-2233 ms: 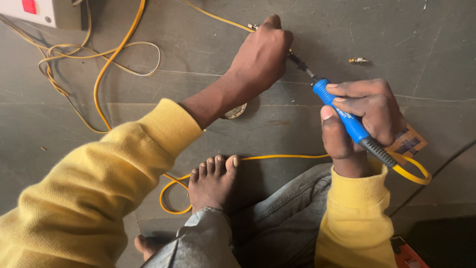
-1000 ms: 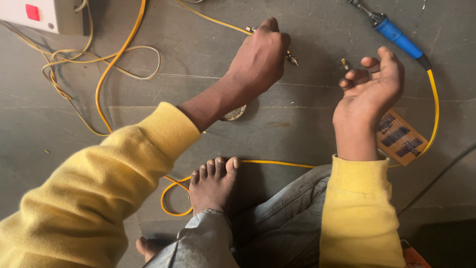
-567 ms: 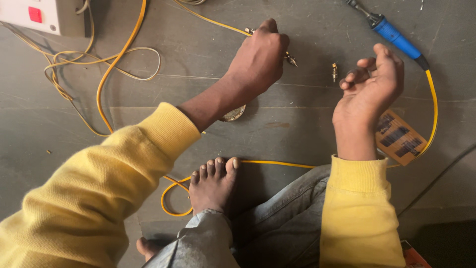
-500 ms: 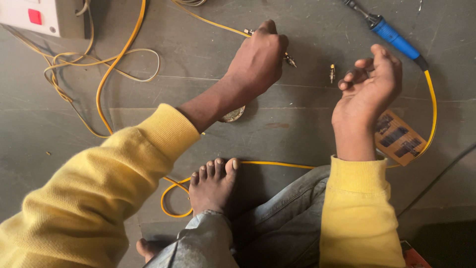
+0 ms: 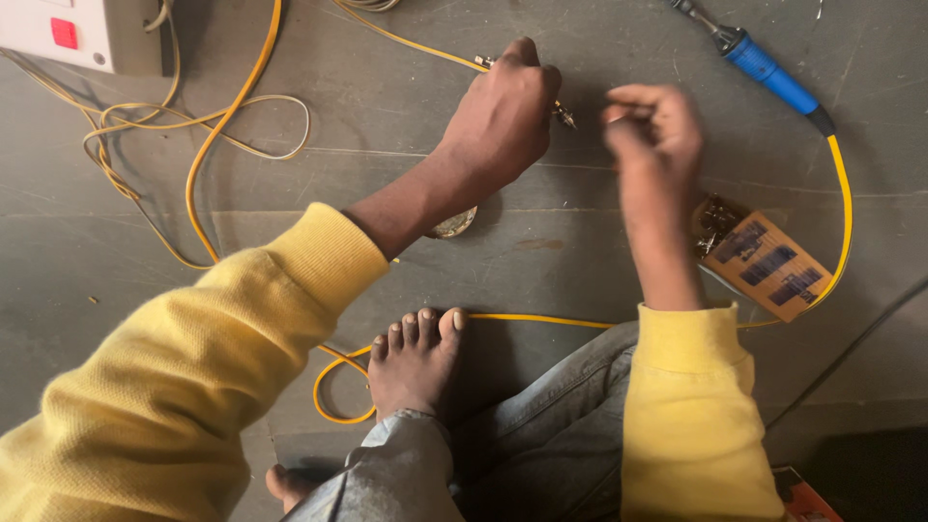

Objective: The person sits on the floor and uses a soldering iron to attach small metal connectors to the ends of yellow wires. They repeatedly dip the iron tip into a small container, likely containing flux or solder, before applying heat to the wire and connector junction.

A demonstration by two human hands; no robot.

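brown card pkg (image 5: 766, 266) R of right hand (image 5: 650, 135), white socket box (image 5: 77, 34) top-L

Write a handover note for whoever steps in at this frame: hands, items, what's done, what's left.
Left hand: closed, pressing a small metal connector at the end of a thin yellow wire onto the floor.
Right hand: blurred, fingers pinched beside the connector; contents unclear.
Blue-handled soldering iron: lying on the floor, upper right, unheld.
Brown card of parts: by the right wrist.
Done: iron put aside.
Left: connector unfinished, apparently.
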